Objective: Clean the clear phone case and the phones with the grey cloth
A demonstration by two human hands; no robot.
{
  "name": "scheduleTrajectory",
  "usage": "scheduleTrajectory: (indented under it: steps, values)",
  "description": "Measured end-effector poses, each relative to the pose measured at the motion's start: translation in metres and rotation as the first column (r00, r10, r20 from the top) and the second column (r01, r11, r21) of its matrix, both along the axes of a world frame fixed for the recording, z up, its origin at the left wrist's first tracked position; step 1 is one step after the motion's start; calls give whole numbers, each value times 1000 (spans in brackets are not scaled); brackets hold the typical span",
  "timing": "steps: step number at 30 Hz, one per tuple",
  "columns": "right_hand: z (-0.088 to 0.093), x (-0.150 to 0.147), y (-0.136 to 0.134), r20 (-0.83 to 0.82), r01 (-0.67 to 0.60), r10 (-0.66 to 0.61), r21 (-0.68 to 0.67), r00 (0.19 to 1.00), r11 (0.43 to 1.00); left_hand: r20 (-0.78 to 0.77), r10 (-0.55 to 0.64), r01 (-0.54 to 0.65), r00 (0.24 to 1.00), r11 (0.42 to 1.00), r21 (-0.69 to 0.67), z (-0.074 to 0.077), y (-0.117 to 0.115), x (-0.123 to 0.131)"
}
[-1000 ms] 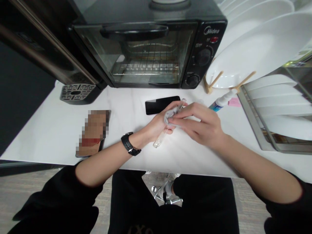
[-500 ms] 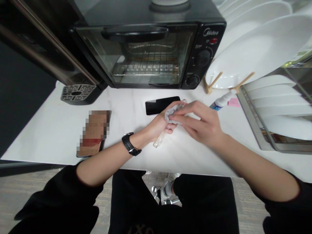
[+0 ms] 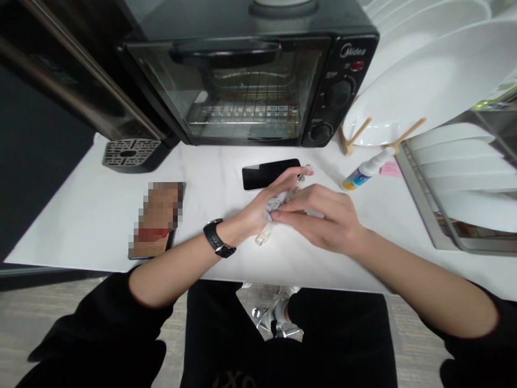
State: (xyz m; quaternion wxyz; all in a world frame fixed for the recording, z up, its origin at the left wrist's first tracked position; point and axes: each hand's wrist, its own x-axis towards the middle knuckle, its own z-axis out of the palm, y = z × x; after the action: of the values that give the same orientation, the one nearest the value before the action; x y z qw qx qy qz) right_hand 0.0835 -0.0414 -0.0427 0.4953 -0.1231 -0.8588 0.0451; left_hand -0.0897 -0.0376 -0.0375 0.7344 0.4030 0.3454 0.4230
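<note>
A clear, see-through phone case (image 3: pixel 265 234) lies tilted across my left hand (image 3: pixel 257 211), whose fingers hold it, partly hidden by my other hand. My right hand (image 3: pixel 332 220) pinches a crumpled light-grey cloth (image 3: pixel 273 205) and presses it against the inner side of the case. Just behind my left hand a black smartphone (image 3: pixel 260 175) rests flat on the white counter (image 3: pixel 218 178). To the right of my right hand stands a small spray bottle (image 3: pixel 358 175) with a white top and a blue and yellow label.
A black toaster oven (image 3: pixel 242 94) stands at the back, beside a dispenser's drip tray (image 3: pixel 131 153). A blurred-out phone-like object (image 3: pixel 155 221) lies at the left. Right of the oven are large white plates (image 3: pixel 420 91) in a wooden rack, a pink item (image 3: pixel 390 169) and a metal dish rack (image 3: pixel 430 215).
My right hand and the cloth have moved slightly left and toward me along the case. More of the spray bottle now shows. The view has shifted a little.
</note>
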Motion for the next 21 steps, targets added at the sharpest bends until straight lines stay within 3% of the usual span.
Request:
scheduleTrajectory:
  steps: [5,9,13,17,21]
  values:
    - [3,-15,-24,23,-114,123,-244,992,963,-189,10,0,982,998,56,22,-4,2]
    - [-1,-12,-16,14,-69,72,-152,997,986,-90,36,-31,995,998,56,14,-3,2]
    - [-8,2,9,-61,147,-142,95,988,984,50,-19,22,999,997,-74,-3,2,1]
    - [-9,17,30,-90,349,-342,92,936,933,35,-69,75,997,978,-195,-5,4,1]
    - [-8,22,37,-117,362,-352,79,929,929,40,-67,73,997,982,-174,-3,4,2]
